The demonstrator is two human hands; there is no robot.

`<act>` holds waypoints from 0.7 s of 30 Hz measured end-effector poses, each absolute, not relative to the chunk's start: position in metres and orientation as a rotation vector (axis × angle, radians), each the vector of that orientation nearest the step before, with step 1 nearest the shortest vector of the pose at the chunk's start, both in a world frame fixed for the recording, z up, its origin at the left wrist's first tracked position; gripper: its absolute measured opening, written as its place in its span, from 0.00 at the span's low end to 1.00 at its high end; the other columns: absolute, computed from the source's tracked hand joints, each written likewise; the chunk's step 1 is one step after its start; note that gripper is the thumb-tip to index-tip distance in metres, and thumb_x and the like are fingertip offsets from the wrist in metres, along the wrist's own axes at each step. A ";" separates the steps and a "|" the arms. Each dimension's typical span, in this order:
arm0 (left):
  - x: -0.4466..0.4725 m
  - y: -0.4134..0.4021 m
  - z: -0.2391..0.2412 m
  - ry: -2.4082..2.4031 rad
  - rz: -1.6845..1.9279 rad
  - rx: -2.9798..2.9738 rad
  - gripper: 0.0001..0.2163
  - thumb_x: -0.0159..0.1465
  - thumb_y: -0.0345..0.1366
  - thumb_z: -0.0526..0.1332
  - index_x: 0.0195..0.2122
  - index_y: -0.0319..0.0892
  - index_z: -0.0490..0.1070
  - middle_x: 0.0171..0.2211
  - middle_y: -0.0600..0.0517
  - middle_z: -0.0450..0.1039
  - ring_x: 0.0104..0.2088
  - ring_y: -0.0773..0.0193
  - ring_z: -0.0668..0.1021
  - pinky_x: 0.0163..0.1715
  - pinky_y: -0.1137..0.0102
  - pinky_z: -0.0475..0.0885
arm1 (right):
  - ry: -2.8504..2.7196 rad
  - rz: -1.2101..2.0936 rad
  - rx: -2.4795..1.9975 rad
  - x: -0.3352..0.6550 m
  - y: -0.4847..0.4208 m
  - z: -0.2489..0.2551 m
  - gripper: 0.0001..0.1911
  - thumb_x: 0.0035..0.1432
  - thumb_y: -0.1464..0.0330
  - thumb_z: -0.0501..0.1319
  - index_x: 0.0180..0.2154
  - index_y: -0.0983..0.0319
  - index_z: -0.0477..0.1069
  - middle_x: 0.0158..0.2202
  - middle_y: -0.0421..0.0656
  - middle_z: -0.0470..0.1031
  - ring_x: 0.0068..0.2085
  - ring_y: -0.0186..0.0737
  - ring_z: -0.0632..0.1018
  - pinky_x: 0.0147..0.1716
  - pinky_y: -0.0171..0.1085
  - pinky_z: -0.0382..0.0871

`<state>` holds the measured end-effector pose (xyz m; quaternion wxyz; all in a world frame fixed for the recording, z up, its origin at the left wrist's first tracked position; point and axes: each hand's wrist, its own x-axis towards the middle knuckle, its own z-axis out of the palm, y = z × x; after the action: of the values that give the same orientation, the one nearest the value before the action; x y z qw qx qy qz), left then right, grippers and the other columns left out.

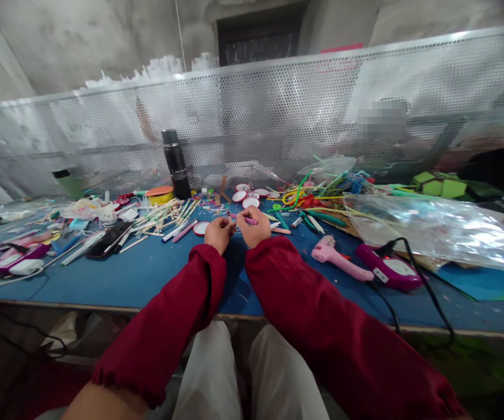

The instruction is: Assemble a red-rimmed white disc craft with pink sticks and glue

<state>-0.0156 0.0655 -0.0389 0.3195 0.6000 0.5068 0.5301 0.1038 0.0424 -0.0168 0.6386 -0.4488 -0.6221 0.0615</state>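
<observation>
My left hand (217, 234) and my right hand (255, 227) are close together over the blue table, fingers pinched. A slim purple-pink stick (251, 221), like a pen or rolled tube, is held in my right hand. My left fingertips close on something too small to make out, right beside my right fingers. Next to my left hand lies a white disc with a red rim (202, 228). Several similar discs (251, 202) lie just beyond my hands. Left of them rests a pink stick (185, 231) beside a white one.
A black bottle (177, 166) stands behind the scattered sticks. A phone (109, 239) lies left. To the right are a pink corded tool shaped like a glue gun (342, 259), a purple box (389, 268) and clear plastic (444, 230). Perforated metal (269, 116) runs along the back.
</observation>
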 end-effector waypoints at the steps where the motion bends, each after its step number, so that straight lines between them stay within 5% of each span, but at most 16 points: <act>1: -0.016 0.066 -0.040 1.338 1.396 1.584 0.08 0.56 0.37 0.62 0.22 0.41 0.68 0.17 0.56 0.68 0.19 0.69 0.70 0.22 0.74 0.62 | -1.408 0.134 -1.022 0.104 0.043 -0.017 0.08 0.54 0.66 0.57 0.24 0.59 0.65 0.22 0.36 0.68 0.26 0.34 0.68 0.29 0.35 0.60; 21: -0.015 0.065 -0.039 1.332 1.415 1.536 0.08 0.56 0.36 0.63 0.22 0.42 0.67 0.18 0.57 0.68 0.19 0.70 0.68 0.21 0.74 0.60 | -1.413 0.114 -1.042 0.104 0.043 -0.018 0.07 0.53 0.67 0.57 0.24 0.59 0.65 0.22 0.36 0.68 0.25 0.35 0.69 0.28 0.35 0.60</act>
<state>-0.0147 0.0651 -0.0391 0.3263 0.5862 0.5084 0.5399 0.1042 0.0431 -0.0176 0.6375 -0.4562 -0.6189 0.0498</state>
